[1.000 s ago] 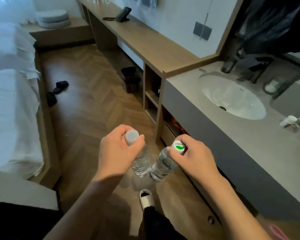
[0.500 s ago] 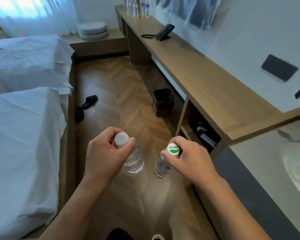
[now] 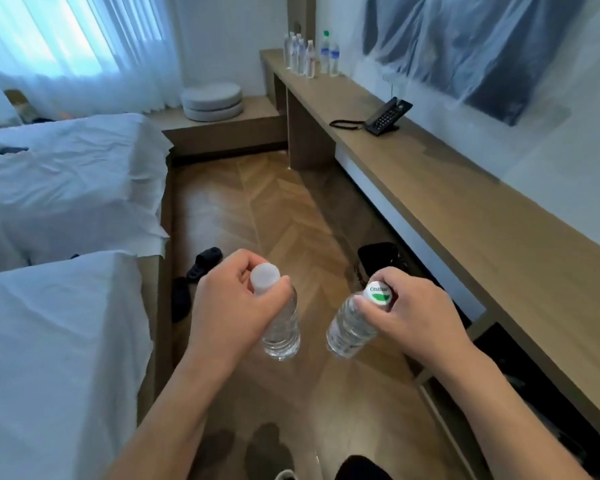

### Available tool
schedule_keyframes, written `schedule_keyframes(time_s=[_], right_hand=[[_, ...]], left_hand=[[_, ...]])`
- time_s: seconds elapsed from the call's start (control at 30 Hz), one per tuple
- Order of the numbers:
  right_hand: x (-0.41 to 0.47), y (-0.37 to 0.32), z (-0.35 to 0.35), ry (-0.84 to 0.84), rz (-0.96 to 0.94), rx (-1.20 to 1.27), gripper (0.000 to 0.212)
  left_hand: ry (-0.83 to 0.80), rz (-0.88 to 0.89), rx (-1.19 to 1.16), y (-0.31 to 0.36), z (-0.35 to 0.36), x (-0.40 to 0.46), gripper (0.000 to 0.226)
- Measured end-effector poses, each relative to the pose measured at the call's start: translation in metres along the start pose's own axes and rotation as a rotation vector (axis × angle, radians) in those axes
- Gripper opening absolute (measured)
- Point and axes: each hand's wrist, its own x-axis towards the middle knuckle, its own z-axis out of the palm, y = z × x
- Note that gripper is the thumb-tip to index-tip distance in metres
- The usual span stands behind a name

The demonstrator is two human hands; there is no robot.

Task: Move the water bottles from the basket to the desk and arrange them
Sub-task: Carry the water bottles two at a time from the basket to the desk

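Both hands, left (image 3: 234, 299) and right (image 3: 411, 318), gripped a bottle (image 3: 280, 327) each by the cap, mid-carry; next, stand them beside the row (image 3: 309, 55) at the table's (image 3: 465, 216) far end.

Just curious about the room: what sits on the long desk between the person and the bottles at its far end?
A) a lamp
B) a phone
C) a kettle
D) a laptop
B: a black corded phone sits on the desk, nearer than the bottles.
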Motion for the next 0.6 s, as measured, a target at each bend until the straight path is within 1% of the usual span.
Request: schedule_keyframes(time_s=[0.13, 0.23, 0.37, 0.4, 0.47, 0.5, 0.6], right_hand=[[0.096, -0.016, 0.015, 0.037, 0.014, 0.04, 0.021], [0.185, -0.015, 0.043, 0.042, 0.024, 0.015, 0.025], [0.32, -0.023, 0.089, -0.04, -0.03, -0.081, 0.033], [0.361, -0.028, 0.098, -0.06, -0.052, -0.099, 0.033], [0.412, -0.04, 0.101, -0.08, -0.078, -0.099, 0.031], [0.447, -0.047, 0.103, -0.087, -0.086, -0.065, 0.03], [0.542, -0.069, 0.104, -0.095, -0.115, 0.004, 0.026]], left_hand=[[-0.053, 0.014, 0.015, -0.024, 0.017, 0.105, 0.025], [-0.082, -0.03, 0.014, -0.056, 0.04, 0.186, 0.024], [-0.089, -0.076, 0.042, -0.102, 0.064, 0.303, 0.023], [-0.096, -0.09, 0.049, -0.112, 0.065, 0.338, 0.023], [-0.115, -0.101, 0.077, -0.115, 0.058, 0.384, 0.024], [-0.094, -0.104, 0.078, -0.119, 0.054, 0.417, 0.025], [0.047, -0.103, 0.118, -0.13, 0.05, 0.504, 0.025]])
